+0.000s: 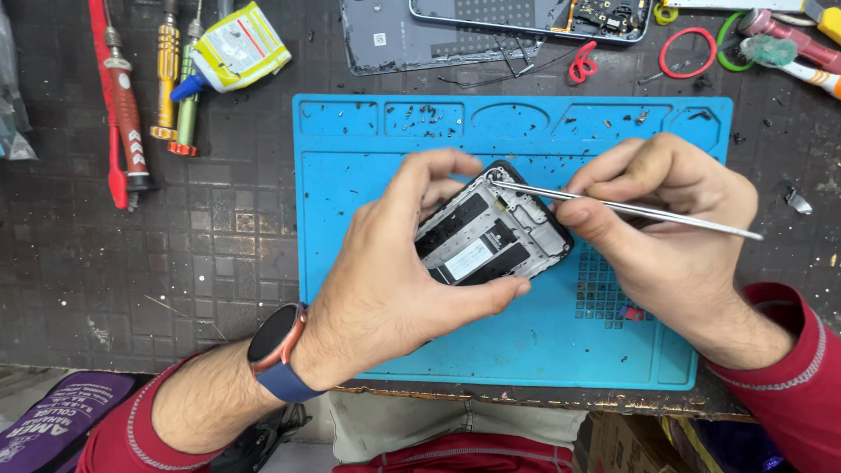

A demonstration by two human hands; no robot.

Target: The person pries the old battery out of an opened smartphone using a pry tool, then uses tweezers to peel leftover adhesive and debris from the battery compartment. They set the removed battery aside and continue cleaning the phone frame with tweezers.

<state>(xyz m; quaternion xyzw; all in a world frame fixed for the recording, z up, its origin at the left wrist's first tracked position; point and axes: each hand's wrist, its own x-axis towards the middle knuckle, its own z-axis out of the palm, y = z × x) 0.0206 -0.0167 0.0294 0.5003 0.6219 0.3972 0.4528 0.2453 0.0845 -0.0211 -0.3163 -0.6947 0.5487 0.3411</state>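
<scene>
The left hand [394, 263] grasps an opened phone [491, 232] by its edges, tilted over the blue mat [526, 350] on the tabletop [175, 245]. The right hand [666, 219], just beside it, pinches metal tweezers [631, 208], whose tip seems to touch the phone's upper corner.

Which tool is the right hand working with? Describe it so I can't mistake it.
Start at the blue mat, where the left hand grips an opened phone. The right hand pinches thin silver tweezers: bare metal, unlike the coloured-handled screwdrivers at the upper left.
</scene>
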